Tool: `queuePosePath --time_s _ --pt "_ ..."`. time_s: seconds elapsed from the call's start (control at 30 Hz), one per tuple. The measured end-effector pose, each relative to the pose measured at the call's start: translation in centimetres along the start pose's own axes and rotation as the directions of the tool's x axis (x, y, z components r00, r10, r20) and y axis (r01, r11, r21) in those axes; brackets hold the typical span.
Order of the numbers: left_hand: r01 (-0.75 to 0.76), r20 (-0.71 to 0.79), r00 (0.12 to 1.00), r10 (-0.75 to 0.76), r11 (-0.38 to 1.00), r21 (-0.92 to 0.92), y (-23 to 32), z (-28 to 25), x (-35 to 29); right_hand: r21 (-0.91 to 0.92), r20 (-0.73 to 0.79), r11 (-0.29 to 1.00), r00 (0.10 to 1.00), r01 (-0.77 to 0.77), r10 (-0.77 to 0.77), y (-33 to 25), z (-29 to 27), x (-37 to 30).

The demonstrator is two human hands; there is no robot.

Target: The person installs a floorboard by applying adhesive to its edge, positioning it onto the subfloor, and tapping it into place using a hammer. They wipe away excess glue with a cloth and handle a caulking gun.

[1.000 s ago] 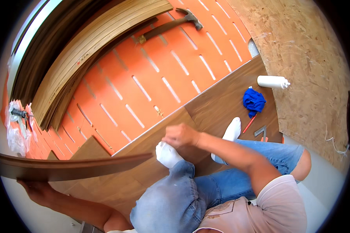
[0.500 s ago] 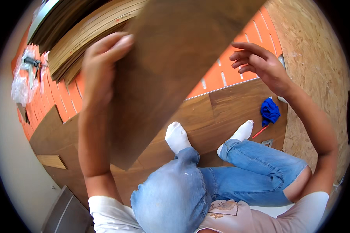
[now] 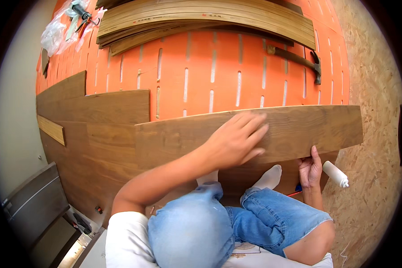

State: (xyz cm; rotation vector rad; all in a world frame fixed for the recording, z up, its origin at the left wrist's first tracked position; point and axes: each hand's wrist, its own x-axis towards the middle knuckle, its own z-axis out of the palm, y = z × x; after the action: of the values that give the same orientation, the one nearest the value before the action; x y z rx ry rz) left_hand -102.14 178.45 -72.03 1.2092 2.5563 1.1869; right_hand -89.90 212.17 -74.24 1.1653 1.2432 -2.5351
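Note:
A brown wooden floorboard [image 3: 299, 127] stretches across in front of me, hiding part of my feet. Under its near edge, toward the right end, is my right hand [image 3: 310, 172]; the thumb lies over the top face and the fingers go beneath, gripping it. My left hand [image 3: 239, 136] is over the middle of the board's face, fingers spread and slightly blurred; whether it touches the surface I cannot tell. Left of the board, laid brown floorboards [image 3: 107, 134] cover the floor up to the orange slotted underlay [image 3: 198, 76].
A stack of boards [image 3: 201, 15] lies at the back, with a hammer [image 3: 299, 60] in front of its right end. A white bottle [image 3: 335, 174] lies on the chipboard [image 3: 370, 201] at right. Back left are a caulking gun [image 3: 81, 13] and plastic wrap [image 3: 53, 38]. A small wood strip [image 3: 52, 129] lies at left.
The floorboard has swung from a steep, raised slant to lying crosswise and lower. My right hand has come down and taken its near edge; my left has let go and opened over its face.

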Motion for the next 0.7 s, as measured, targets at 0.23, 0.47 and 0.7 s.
queuePosePath --time_s 0.23,0.47,0.7 --pt "0.247 0.091 0.954 -0.286 0.921 0.3 -1.1 -3.9 -9.8 0.034 0.087 0.999 0.996 -0.021 0.018 0.1 -2.1 4.4" --pt "0.513 -0.322 0.856 -0.405 0.586 0.627 -10.7 -6.6 -10.9 0.122 0.066 0.992 0.997 0.041 -0.05 0.9 0.9 11.7" --pt "0.827 -0.397 0.554 -0.731 0.432 0.359 -17.0 -8.6 -8.8 0.104 0.02 0.993 0.998 0.059 -0.061 0.9 2.7 14.6"
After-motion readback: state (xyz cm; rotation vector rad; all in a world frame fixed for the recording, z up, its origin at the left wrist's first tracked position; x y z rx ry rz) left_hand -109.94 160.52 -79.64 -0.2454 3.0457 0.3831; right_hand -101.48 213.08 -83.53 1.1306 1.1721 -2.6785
